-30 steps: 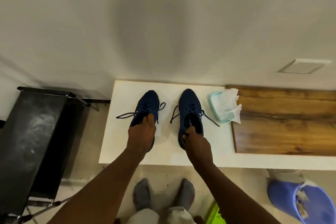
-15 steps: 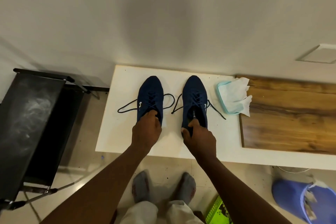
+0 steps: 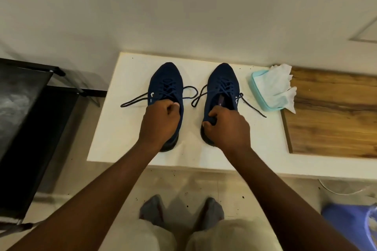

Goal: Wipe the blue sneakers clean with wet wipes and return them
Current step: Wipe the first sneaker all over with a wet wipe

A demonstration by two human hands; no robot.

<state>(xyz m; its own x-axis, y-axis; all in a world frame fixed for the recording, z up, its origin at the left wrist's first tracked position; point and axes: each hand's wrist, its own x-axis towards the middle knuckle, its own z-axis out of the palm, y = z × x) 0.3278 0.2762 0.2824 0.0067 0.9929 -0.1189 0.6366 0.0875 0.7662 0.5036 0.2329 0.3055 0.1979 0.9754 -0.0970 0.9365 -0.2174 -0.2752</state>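
Left sneaker (image 3: 165, 83) and right sneaker (image 3: 221, 81) stand side by side on the white bench (image 3: 114, 128), toes away: soft knit uppers, loose laces. Your left grip (image 3: 161, 122) and right grip (image 3: 226, 126) each clutch a heel collar. Wipes (image 3: 271, 91), one crumpled sheet out, lie just beside. Whether wiping is done, I can't tell.
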